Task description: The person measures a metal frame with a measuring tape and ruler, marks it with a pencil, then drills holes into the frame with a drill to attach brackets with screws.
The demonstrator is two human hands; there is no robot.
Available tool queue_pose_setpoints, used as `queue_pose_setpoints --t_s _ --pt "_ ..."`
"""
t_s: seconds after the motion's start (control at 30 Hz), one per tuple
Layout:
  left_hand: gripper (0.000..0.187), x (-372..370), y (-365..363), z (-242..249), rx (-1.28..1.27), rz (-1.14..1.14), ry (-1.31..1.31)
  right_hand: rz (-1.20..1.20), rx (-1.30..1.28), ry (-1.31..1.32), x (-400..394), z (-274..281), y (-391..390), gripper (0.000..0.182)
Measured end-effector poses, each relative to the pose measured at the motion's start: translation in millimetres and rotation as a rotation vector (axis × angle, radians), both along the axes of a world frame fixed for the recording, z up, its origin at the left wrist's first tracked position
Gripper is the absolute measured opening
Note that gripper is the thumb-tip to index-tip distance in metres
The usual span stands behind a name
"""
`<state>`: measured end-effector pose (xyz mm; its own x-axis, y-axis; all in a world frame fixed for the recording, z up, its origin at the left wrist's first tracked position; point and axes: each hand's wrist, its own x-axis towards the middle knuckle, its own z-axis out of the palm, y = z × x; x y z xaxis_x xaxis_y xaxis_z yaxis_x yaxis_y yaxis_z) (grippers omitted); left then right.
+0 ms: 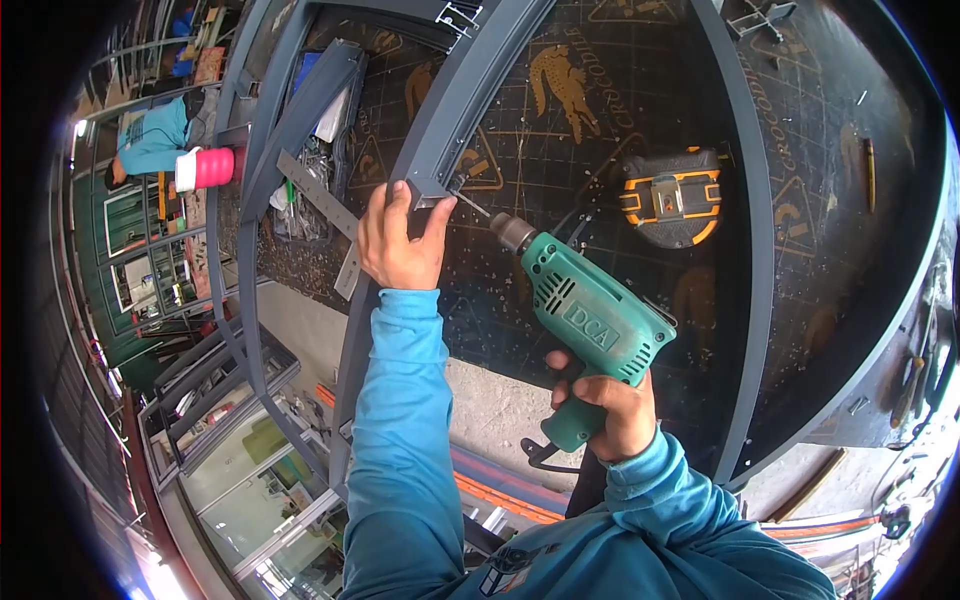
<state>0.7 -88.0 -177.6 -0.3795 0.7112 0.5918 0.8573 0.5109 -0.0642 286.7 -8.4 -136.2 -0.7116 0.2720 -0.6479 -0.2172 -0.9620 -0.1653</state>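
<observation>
My right hand [622,408] is wrapped round the handle of a green power drill [595,312] marked DCA. Its thin drill bit [472,204] points up and left, with the tip right by a short grey profile piece [428,190]. My left hand [403,243] pinches that piece between thumb and fingers against a long dark grey aluminium profile [470,95]. A steel ruler [320,195] lies under the profiles, to the left of my left hand. A black and orange tape measure [672,198] sits on the dark board right of the drill.
Another long profile [752,220] crosses the board [625,40] on the right. A pencil [870,175] lies beyond it. At left are a tray of small parts [305,190], a pink tumbler [208,168] and a person in a blue shirt [155,135]. Metal shavings dot the board.
</observation>
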Motion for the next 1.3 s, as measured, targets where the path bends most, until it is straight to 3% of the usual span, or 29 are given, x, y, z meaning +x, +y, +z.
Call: queue_pose_setpoints --t_s 0.27,0.4,0.83,1.3 --pt "0.051 4.0 5.3 5.8 -0.005 -0.015 -0.004 -0.005 -0.004 -0.001 -0.5 -2.4 0.6 0.066" --pt "0.045 15.7 18.3 31.0 -0.173 0.216 -0.16 -0.015 0.0 -0.015 -1.4 -2.1 1.0 0.066" --pt "0.042 13.2 8.1 22.4 -0.154 0.058 0.026 0.003 0.031 -0.027 0.7 -7.0 1.3 0.066" --pt "0.035 15.9 2.3 12.2 -0.129 0.113 -0.102 0.006 0.066 -0.028 -3.4 -3.3 -7.2 0.064"
